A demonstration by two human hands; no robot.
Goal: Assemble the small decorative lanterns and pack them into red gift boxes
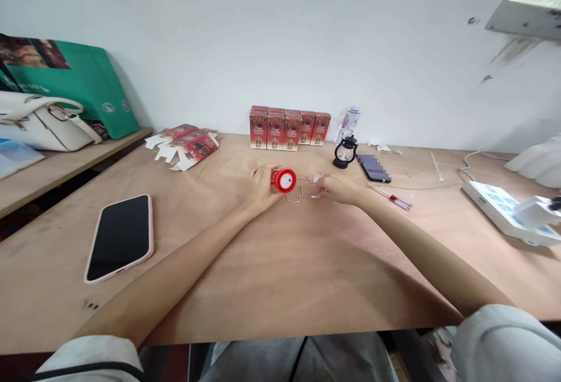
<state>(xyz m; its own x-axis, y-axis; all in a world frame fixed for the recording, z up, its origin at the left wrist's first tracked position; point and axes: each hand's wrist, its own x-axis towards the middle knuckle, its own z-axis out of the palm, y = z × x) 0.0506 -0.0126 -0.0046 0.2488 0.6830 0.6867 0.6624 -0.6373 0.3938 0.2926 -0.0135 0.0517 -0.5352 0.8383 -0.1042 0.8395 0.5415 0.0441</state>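
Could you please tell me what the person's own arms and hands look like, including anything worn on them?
The left hand and right hand are ungloved, and no watch or bracelet shows. Pale grey, loose-looking sleeves, left and right, leave the forearms bare. A thin black band crosses the left sleeve; I cannot tell whether it is trim or a cord.

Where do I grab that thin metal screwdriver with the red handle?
Probably by the red handle, from straight above, fingers pinching across its sides. The screwdriver lies flat on the brown wooden table, and its handle looks thicker than the thin metal shaft.
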